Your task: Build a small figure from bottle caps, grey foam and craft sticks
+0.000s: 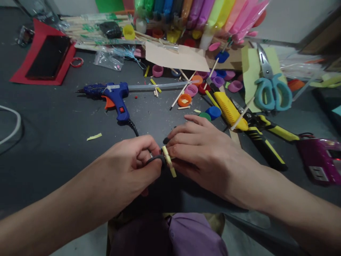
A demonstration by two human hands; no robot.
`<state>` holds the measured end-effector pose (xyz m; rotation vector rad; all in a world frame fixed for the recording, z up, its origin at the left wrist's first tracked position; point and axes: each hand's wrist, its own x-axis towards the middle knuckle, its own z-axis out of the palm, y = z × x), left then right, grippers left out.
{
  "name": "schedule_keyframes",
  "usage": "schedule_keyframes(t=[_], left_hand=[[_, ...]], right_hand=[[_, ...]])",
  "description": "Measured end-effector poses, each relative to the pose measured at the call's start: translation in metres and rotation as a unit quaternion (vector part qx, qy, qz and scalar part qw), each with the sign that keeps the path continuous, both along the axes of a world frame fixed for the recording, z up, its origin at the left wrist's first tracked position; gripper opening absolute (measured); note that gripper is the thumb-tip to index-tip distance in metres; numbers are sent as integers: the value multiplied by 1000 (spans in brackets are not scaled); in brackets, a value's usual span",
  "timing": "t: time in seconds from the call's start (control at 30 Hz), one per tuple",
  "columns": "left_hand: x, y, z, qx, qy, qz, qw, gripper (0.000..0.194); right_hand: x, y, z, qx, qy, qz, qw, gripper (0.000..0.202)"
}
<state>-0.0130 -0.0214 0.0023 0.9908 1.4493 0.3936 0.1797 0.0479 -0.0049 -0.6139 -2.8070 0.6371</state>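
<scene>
My left hand [133,165] is closed, with thumb and fingers pinching a small dark grey, rounded piece [156,159] that has a curved rim. A short pale yellow stick [169,162] stands crosswise at that piece, between my two hands. My right hand [202,153] reaches in from the other side, its fingers bent and its fingertips closed at the yellow stick; its thumb is mostly hidden. Just beyond the right fingertips a small black piece [165,141] shows. Both hands are low over the dark table [66,153], near its front edge.
A blue glue gun [117,94] lies behind my left hand, its cable running toward me. Coloured bottle caps [184,100] and sticks lie ahead. At right are a yellow cutter [230,110], pliers [266,149], scissors [273,89] and a purple power box [321,160]. A phone [49,57] lies left.
</scene>
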Motion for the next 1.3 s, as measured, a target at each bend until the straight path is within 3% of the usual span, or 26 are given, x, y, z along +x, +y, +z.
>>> schedule_keyframes(t=[0.5, 1.3], left_hand=[[-7, 1, -3, -19, -53, -23, 998, 15], [-1, 7, 2, 8, -1, -41, 999, 21]], right_hand=[[0, 1, 1, -7, 4, 6, 1000, 23], [0, 1, 0, 1, 3, 14, 1000, 22]])
